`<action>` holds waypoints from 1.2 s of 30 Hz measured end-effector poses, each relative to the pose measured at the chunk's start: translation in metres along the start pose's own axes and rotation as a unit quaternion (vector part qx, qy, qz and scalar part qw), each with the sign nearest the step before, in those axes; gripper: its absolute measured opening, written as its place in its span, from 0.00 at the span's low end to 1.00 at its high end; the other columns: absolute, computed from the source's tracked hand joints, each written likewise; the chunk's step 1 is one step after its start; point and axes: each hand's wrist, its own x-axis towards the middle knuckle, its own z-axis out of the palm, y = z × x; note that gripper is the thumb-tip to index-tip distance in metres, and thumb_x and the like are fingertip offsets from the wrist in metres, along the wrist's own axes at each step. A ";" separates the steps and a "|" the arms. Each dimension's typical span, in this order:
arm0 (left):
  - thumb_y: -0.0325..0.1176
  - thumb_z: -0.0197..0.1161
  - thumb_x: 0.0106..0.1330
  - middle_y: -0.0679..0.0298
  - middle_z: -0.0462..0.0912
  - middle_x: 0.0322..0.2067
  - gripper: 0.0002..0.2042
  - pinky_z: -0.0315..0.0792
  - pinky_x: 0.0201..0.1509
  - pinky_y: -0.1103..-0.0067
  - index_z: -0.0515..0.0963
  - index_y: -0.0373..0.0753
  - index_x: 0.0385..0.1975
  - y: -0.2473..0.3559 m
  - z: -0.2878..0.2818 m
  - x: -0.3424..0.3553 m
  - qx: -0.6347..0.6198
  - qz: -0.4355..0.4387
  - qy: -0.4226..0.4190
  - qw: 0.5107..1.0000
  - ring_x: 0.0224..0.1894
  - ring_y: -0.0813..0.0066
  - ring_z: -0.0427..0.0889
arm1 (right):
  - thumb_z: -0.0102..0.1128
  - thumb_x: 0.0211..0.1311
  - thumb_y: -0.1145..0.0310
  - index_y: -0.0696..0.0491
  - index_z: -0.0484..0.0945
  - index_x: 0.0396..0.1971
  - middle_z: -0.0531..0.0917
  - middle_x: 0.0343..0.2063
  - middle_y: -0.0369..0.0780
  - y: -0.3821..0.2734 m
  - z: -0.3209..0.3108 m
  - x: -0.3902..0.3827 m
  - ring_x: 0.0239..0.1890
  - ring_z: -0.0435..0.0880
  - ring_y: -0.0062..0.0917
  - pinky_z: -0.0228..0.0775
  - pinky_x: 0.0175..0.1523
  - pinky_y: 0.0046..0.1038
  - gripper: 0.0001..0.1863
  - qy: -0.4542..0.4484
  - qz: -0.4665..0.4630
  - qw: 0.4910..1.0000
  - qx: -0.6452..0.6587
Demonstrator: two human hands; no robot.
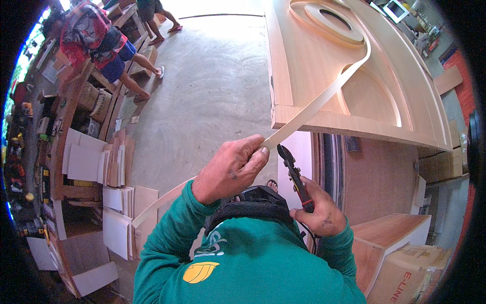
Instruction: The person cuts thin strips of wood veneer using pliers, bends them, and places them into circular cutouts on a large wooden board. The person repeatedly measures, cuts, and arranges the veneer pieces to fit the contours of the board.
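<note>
Pinched between the thumb and fingers of my left hand point(233, 167) is a long, pale wood-coloured edge banding strip point(326, 97). It runs up and right to a coil point(348, 35) lying on a wooden panel, and its other end trails down left behind my left forearm. My right hand point(322, 209) is wrapped round the handles of dark snips point(294, 175) with a bit of red on them. Their jaws point up, close beside the strip just right of my left fingertips; whether they touch it I cannot tell.
The large framed wooden panel point(298, 66) extends over the right side. Below it are a wooden box point(390, 228) and a carton point(410, 271). Stacked boards point(119, 197) lean by a cluttered workbench point(76, 121) at left. Two other people stand at the upper left on the concrete floor point(207, 76).
</note>
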 end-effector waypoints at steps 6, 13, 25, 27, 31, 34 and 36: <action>0.34 0.58 0.81 0.46 0.75 0.23 0.12 0.72 0.33 0.59 0.76 0.30 0.37 0.010 0.003 -0.004 0.006 0.006 -0.005 1.000 0.24 0.54 0.74 | 0.78 0.61 0.64 0.66 0.63 0.77 0.79 0.60 0.57 -0.010 -0.003 0.004 0.60 0.84 0.47 0.78 0.66 0.41 0.48 0.001 -0.025 1.000 -0.006; 0.34 0.59 0.82 0.54 0.68 0.24 0.12 0.68 0.33 0.66 0.76 0.30 0.40 0.016 0.002 -0.008 0.038 0.008 -0.009 0.999 0.29 0.73 0.65 | 0.77 0.63 0.62 0.67 0.67 0.74 0.82 0.56 0.57 -0.024 -0.005 0.009 0.58 0.86 0.44 0.78 0.65 0.40 0.44 -0.005 -0.030 1.000 -0.001; 0.34 0.58 0.81 0.48 0.72 0.25 0.12 0.71 0.34 0.61 0.77 0.30 0.41 0.014 0.002 -0.007 0.057 0.004 -0.004 0.998 0.26 0.63 0.68 | 0.74 0.64 0.61 0.65 0.72 0.68 0.84 0.51 0.59 -0.033 -0.006 0.012 0.53 0.87 0.53 0.80 0.61 0.47 0.38 0.004 -0.025 0.997 -0.077; 0.34 0.58 0.81 0.48 0.73 0.25 0.12 0.71 0.35 0.62 0.77 0.30 0.41 0.015 0.001 -0.006 0.065 -0.002 -0.005 0.998 0.26 0.63 0.69 | 0.74 0.64 0.61 0.64 0.72 0.68 0.84 0.50 0.59 -0.031 -0.006 0.013 0.53 0.86 0.54 0.80 0.61 0.48 0.37 0.002 -0.020 0.996 -0.091; 0.34 0.58 0.81 0.48 0.73 0.25 0.12 0.71 0.35 0.62 0.78 0.30 0.41 0.013 0.001 -0.004 0.065 0.005 0.003 0.998 0.27 0.65 0.68 | 0.74 0.65 0.62 0.64 0.72 0.65 0.84 0.50 0.59 -0.031 -0.005 0.015 0.53 0.87 0.54 0.80 0.60 0.48 0.34 0.003 -0.003 0.994 -0.107; 0.35 0.58 0.81 0.48 0.73 0.25 0.12 0.71 0.35 0.62 0.78 0.30 0.41 0.011 0.002 -0.002 0.061 -0.003 0.000 0.998 0.27 0.65 0.68 | 0.74 0.65 0.62 0.63 0.73 0.63 0.84 0.49 0.58 -0.032 -0.002 0.016 0.51 0.87 0.55 0.81 0.58 0.48 0.32 0.018 -0.006 0.993 -0.115; 0.35 0.58 0.81 0.47 0.73 0.25 0.12 0.71 0.35 0.62 0.78 0.30 0.41 0.009 0.002 -0.002 0.059 -0.009 0.001 0.998 0.27 0.64 0.67 | 0.74 0.66 0.62 0.62 0.73 0.63 0.84 0.49 0.58 -0.033 0.000 0.016 0.49 0.88 0.55 0.82 0.57 0.49 0.31 0.025 0.012 0.994 -0.104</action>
